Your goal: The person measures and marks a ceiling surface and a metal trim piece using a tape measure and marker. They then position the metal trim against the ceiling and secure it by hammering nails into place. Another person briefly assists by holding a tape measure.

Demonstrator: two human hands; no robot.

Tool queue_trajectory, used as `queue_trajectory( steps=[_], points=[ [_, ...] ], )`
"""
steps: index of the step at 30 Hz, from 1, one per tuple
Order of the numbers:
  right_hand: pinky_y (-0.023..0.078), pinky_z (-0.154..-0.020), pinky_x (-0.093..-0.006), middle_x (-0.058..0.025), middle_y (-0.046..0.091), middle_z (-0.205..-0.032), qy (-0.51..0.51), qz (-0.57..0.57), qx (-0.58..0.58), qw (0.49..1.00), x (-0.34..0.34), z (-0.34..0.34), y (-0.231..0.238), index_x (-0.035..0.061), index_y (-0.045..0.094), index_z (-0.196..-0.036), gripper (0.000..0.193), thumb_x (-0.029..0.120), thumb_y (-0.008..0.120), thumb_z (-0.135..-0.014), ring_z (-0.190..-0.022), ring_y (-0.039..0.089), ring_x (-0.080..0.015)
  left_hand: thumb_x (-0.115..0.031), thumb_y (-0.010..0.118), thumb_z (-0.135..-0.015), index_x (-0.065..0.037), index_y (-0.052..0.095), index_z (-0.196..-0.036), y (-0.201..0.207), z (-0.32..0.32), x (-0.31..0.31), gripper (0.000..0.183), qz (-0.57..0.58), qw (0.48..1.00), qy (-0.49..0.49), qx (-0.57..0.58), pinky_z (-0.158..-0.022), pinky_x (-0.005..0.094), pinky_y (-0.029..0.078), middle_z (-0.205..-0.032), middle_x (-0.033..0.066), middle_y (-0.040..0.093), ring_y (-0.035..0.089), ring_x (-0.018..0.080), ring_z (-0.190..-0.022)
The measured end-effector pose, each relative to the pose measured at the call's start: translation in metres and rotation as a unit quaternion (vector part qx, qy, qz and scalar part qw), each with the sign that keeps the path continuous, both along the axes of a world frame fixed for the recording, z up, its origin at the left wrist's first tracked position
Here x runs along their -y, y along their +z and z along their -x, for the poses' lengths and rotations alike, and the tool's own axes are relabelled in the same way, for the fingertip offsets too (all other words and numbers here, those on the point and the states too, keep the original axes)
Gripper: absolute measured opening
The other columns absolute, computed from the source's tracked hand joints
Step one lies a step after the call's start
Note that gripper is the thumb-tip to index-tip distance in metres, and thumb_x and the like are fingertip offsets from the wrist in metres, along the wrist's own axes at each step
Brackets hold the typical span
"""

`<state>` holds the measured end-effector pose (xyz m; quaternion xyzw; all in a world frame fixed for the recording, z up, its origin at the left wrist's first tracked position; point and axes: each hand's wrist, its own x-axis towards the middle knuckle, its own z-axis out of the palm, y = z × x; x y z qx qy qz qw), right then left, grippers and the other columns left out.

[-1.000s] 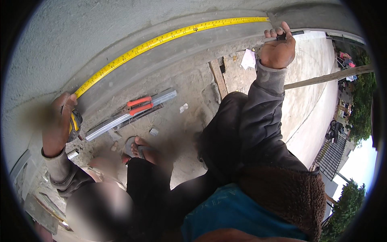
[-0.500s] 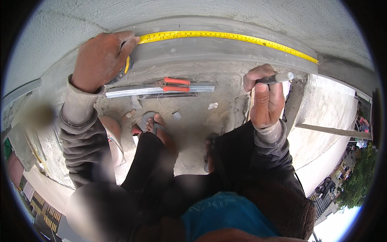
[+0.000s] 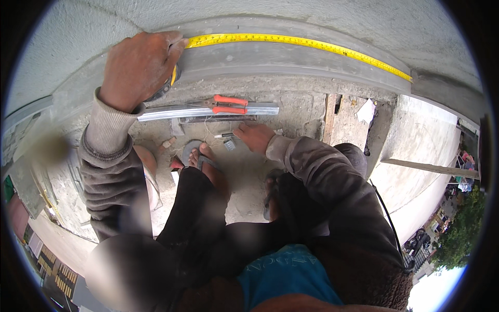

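My left hand (image 3: 143, 70) is closed on a tape measure, whose black and yellow case (image 3: 171, 83) shows partly under the palm. From its fingers the yellow blade (image 3: 291, 40) stretches right along a grey metal channel (image 3: 228, 61) at the wall's foot. Low over the ground, my right hand (image 3: 255, 137) has its fingers closed at the end of a marker (image 3: 225, 135) with a whitish tip. A small grey piece (image 3: 229, 145) lies just below the marker. Red-handled snips (image 3: 230, 104) rest on a bright metal strip (image 3: 208, 112) between my hands.
My sandalled foot (image 3: 204, 160) stands near the marker, beside a red-and-white object (image 3: 176, 164). A bucket (image 3: 148, 174) is at the left. Right of the ledge, a wooden board (image 3: 431, 169) juts over a pale surface. A gap (image 3: 377, 127) runs in the concrete.
My right hand has come down and left from its raised place by the channel, bringing the marker near the ground. My left hand has shifted slightly up and right with the tape measure.
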<state>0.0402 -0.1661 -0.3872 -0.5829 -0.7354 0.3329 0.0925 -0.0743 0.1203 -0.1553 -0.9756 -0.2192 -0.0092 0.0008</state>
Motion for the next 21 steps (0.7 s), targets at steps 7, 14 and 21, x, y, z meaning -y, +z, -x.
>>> queue_trajectory(
  steps=[7,14,21],
  points=[
    [0.053,-0.076,-0.0445,-0.0087,0.062,-0.102,-0.039,0.103,-0.029,0.993,-0.002,0.005,0.016,0.0167,0.062,-0.117,0.027,0.019,0.062,-0.090,-0.089,0.065,-0.0341,-0.031,0.058,-0.097,-0.009,0.073,-0.107,0.000,-0.001,0.001,0.028,0.008,1.000,0.006,0.000,-0.060,0.0434,0.047,-0.069,0.0183,0.061,0.060,0.0347,-0.063],
    [0.051,-0.061,-0.0388,-0.0102,0.059,-0.088,-0.121,-0.198,-0.304,0.924,-0.029,-0.033,0.150,0.0095,0.061,-0.105,0.020,0.016,0.072,-0.089,-0.070,0.062,-0.0240,-0.029,0.058,-0.097,-0.010,0.072,-0.108,-0.004,0.001,-0.006,0.027,0.028,0.999,-0.016,-0.004,-0.060,0.0433,0.047,-0.071,0.0178,0.062,0.061,0.0337,-0.065],
    [0.049,-0.093,-0.0494,-0.0147,0.065,-0.114,-0.150,-0.444,-0.001,0.883,-0.102,-0.089,0.185,0.0110,0.065,-0.111,0.040,0.001,0.073,-0.073,-0.097,0.067,-0.0307,-0.028,0.058,-0.096,-0.008,0.071,-0.110,0.005,0.002,-0.004,0.028,0.100,0.994,0.024,-0.033,-0.064,0.0433,0.048,-0.079,0.0193,0.066,0.062,0.0360,-0.071]
  ],
)
